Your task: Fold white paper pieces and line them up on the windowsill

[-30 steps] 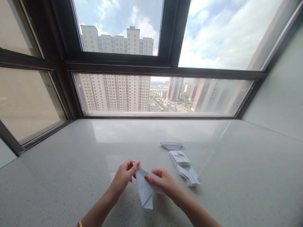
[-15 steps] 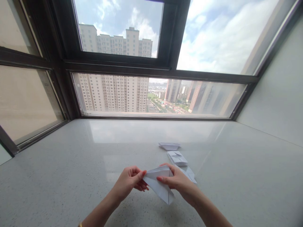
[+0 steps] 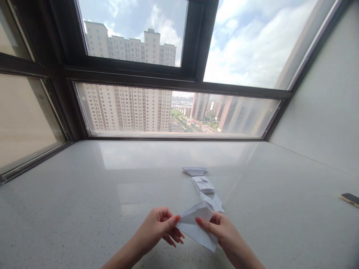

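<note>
A folded sheet of white paper (image 3: 196, 228) is held above the sill between both hands, its layers fanning a little along the upper edge. My left hand (image 3: 162, 227) pinches its left corner between thumb and forefinger, the other fingers curled loosely beneath. On the opposite side, my right hand (image 3: 221, 229) grips the paper with the thumb on its face and the fingers behind, mostly hidden. Just beyond lie more folded white papers: a boat-shaped piece (image 3: 194, 171), a squarish piece (image 3: 204, 185) and a flat angular piece (image 3: 215, 203) close to the held paper.
The pale speckled windowsill (image 3: 70, 201) stretches out to a dark window frame (image 3: 179, 139), with tall buildings outside. A dark, thin object with a light edge, probably a phone (image 3: 350, 199), lies at the far right. A white wall (image 3: 325, 112) bounds the right side.
The view has swung to the right, bringing the dark object in at the right edge. Both hands and the paper sit slightly lower, and the paper is turned a little; both grips persist.
</note>
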Tool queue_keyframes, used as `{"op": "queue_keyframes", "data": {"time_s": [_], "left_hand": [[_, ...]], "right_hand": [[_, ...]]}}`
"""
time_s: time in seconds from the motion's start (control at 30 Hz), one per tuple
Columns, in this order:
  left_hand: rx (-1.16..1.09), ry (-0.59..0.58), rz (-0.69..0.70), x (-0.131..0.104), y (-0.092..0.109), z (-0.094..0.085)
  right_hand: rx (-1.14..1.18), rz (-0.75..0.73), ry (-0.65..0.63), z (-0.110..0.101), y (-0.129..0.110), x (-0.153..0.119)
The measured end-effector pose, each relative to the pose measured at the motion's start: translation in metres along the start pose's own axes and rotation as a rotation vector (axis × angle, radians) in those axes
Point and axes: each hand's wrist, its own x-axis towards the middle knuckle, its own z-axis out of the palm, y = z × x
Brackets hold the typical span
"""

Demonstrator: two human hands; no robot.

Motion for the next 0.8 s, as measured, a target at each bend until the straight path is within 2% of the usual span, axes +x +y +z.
{"op": "queue_keyframes", "data": {"time_s": [0.17,0.33,0.43,0.6,0.8], "left_hand": [[0.242,-0.04,0.006,-0.004,-0.006,0.003],[0.852,-0.059,0.232,-0.01,-0.004,0.009],[1.1,-0.126,0.265,-0.01,-0.006,0.015],[1.224,-0.163,0.227,-0.005,-0.017,0.017],[1.292,-0.135,0.182,-0.007,-0.022,0.016]], "right_hand": [[-0.046,-0.022,0.012,-0.008,0.003,-0.007],[-0.059,-0.029,-0.027,-0.005,0.008,-0.013],[-0.033,-0.045,-0.035,0.007,0.016,-0.016],[-0.05,-0.055,-0.046,0.023,0.023,-0.017],[-0.141,-0.062,-0.088,0.023,0.023,-0.017]]}}
